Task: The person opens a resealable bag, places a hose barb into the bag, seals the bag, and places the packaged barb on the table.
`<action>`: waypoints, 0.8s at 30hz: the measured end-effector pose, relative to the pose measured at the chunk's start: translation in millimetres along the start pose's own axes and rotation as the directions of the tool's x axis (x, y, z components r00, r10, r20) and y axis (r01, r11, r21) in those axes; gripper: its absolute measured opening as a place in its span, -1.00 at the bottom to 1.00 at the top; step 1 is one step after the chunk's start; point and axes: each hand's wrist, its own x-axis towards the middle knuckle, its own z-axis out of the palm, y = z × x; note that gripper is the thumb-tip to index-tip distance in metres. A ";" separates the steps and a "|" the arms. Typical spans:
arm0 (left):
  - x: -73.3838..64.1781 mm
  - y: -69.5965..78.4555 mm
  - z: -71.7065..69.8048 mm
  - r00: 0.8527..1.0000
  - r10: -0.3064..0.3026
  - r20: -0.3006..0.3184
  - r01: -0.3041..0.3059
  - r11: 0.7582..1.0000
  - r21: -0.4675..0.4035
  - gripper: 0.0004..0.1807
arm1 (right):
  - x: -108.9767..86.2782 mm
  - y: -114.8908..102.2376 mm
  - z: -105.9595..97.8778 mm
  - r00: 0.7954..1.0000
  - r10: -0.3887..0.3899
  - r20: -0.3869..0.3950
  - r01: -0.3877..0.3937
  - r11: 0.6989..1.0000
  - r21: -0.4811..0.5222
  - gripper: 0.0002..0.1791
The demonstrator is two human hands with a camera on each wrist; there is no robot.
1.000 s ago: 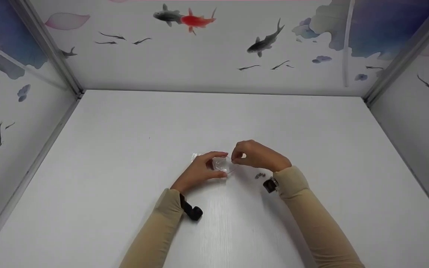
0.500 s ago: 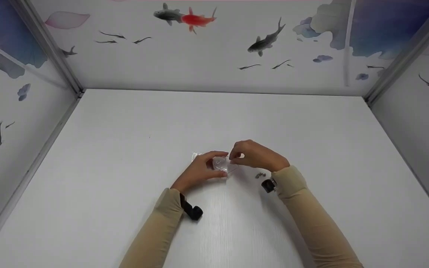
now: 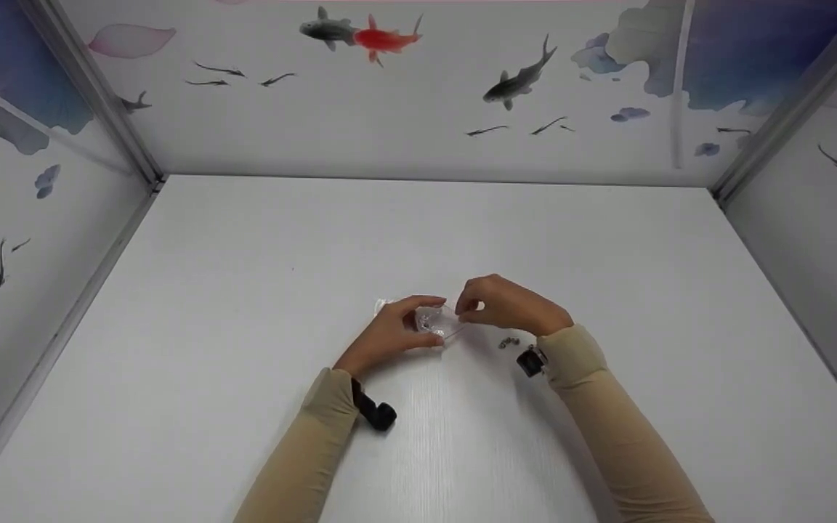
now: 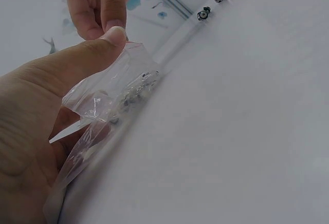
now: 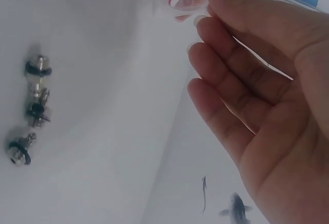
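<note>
A clear zip bag (image 3: 431, 321) with a red line along its mouth lies between the two hands over the table. Several small metal fittings (image 4: 134, 94) show through its plastic in the left wrist view. My left hand (image 3: 389, 333) grips the bag, thumb at one side of the mouth and the fingers at the other. At the mouth's edge, my right hand (image 3: 509, 303) pinches the plastic between thumb and index finger (image 5: 213, 29); its other fingers are loosely bent. Near the right wrist, several small metal fittings with dark rings (image 5: 36, 112) lie loose on the table.
The white table (image 3: 244, 240) is closed in by printed panels (image 3: 418, 109) with fish at the back and both sides. A further piece of clear plastic (image 3: 381, 305) shows behind the left hand. Each wrist bears a small black camera (image 3: 382, 415).
My right hand moved slightly left, then back right, drawing the edge of the bag's mouth out wider. The left hand has stayed in place.
</note>
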 end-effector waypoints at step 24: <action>7.2 -22.7 3.0 1.000 0.008 -0.020 -0.007 1.000 0.024 -0.28 | -39.6 25.1 -11.8 0.974 0.209 0.083 -0.210 0.978 -0.004 -0.89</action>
